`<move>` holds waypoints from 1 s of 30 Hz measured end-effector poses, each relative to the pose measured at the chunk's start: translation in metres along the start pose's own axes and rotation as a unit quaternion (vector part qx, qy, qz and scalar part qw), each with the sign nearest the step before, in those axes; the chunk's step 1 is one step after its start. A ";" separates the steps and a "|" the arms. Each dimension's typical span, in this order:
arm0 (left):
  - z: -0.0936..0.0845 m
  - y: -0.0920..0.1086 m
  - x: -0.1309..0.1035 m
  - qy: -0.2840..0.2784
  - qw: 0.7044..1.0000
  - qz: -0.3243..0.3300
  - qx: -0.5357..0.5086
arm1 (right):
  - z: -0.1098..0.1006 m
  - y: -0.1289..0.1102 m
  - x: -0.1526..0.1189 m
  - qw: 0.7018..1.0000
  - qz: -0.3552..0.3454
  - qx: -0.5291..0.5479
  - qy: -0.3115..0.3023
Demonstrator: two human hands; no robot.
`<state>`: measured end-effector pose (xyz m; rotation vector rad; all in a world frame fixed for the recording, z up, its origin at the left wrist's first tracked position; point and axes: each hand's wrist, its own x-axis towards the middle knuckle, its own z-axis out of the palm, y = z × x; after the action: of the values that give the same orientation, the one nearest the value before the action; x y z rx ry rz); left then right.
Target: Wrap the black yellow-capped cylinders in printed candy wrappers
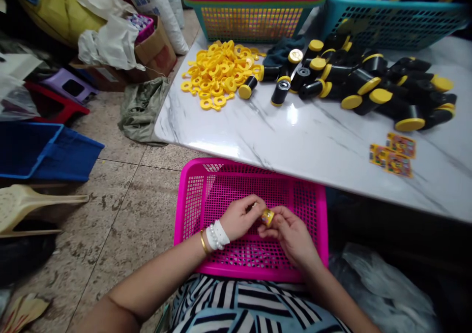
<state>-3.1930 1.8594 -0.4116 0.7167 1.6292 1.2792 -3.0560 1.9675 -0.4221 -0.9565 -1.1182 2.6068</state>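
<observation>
Over the pink basket point(184, 210) on my lap, my two hands meet around a small yellow piece with a colourful printed label point(268, 218). My left hand point(241, 217), with a white band and bracelets at the wrist, closes on it from the left. The fingers of my right hand point(295, 234) pinch it from the other side. Its full shape is partly hidden by the fingers. On the table's right part lie several printed stickers point(394, 156) in yellow and orange.
The marble-patterned table point(228, 131) bears a heap of yellow rings with tabs point(221, 72) and many black cylinders with yellow caps point(365, 84). Behind them stand a pink-rimmed basket point(254, 20) and a blue basket point(398, 23). A blue bin point(73, 151) and beige stool point(22, 205) are at left.
</observation>
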 end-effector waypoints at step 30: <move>0.002 0.006 -0.005 -0.112 0.890 -0.217 -0.385 | -0.010 -0.001 -0.014 0.833 -0.397 -0.384 0.049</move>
<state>-3.1894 1.8583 -0.4047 -0.0060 0.8893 1.2991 -3.0392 1.9686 -0.4196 -0.5009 -2.0310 1.4188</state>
